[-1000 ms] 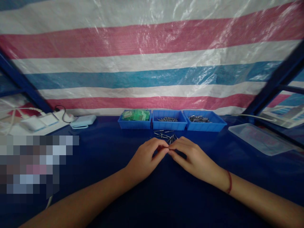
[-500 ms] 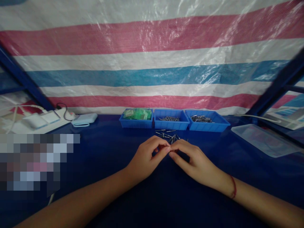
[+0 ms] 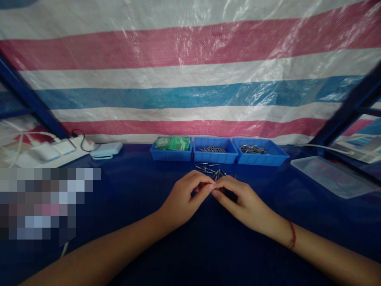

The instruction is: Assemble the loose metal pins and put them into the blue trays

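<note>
My left hand [image 3: 190, 194] and my right hand [image 3: 233, 198] meet fingertip to fingertip above the dark blue table [image 3: 190, 254]. Each is closed in a pinch, thumb against forefinger. Whatever lies between the fingertips is too small and hidden to make out. Just beyond my fingers, several loose thin metal pins that look like rivets [image 3: 218, 172] lie scattered on the table; my hands cover part of them. A red cord bracelet [image 3: 293, 234] circles my right wrist.
Along the back stand three blue bins: the left bin [image 3: 169, 155] with green packets, the middle bin [image 3: 214, 158] and right bin [image 3: 262, 159] with metal pieces. A translucent lid [image 3: 333, 176] lies right. At left are a light blue case [image 3: 106, 150] and a white power strip [image 3: 71, 153].
</note>
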The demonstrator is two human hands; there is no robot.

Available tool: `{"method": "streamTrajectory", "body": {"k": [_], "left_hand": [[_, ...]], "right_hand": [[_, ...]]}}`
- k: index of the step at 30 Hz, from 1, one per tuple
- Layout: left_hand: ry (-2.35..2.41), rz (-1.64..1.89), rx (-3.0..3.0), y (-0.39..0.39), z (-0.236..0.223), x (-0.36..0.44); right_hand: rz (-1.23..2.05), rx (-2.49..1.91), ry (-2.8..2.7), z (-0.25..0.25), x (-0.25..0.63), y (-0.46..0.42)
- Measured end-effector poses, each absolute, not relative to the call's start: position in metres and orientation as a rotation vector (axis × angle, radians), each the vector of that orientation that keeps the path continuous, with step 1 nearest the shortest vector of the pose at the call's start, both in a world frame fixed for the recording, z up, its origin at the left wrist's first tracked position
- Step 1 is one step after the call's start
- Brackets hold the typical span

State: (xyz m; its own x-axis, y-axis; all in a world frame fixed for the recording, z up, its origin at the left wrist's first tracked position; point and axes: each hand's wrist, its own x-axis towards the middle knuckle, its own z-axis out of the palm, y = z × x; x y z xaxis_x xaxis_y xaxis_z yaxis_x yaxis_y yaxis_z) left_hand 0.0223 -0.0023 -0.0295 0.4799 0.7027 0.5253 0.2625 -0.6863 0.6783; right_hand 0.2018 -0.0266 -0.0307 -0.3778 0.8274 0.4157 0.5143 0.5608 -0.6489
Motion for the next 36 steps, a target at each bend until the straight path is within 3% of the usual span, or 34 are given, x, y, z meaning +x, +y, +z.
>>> {"method": "streamTrajectory", "body": {"k": [15, 23, 31, 36], "left_hand": [[0.901, 1.171, 2.193, -0.002, -0.031, 0.022], [0.898, 1.0, 2.116, -0.003, -0.031, 0.023], [0.99, 0.982, 2.211, -0.002, -0.033, 0.024], [0.951, 0.926, 2.454, 0.003, -0.031, 0.021]], "right_hand": [[0.425, -1.078, -1.832, -0.027, 0.202, -0.028], [0.334, -1.064, -1.877, -0.021, 0.206, -0.03], [-0.173, -1.305, -1.418, -0.011, 0.273, 0.018], [-0.464, -1.518, -1.531, -0.023, 0.306, 0.04]]}}
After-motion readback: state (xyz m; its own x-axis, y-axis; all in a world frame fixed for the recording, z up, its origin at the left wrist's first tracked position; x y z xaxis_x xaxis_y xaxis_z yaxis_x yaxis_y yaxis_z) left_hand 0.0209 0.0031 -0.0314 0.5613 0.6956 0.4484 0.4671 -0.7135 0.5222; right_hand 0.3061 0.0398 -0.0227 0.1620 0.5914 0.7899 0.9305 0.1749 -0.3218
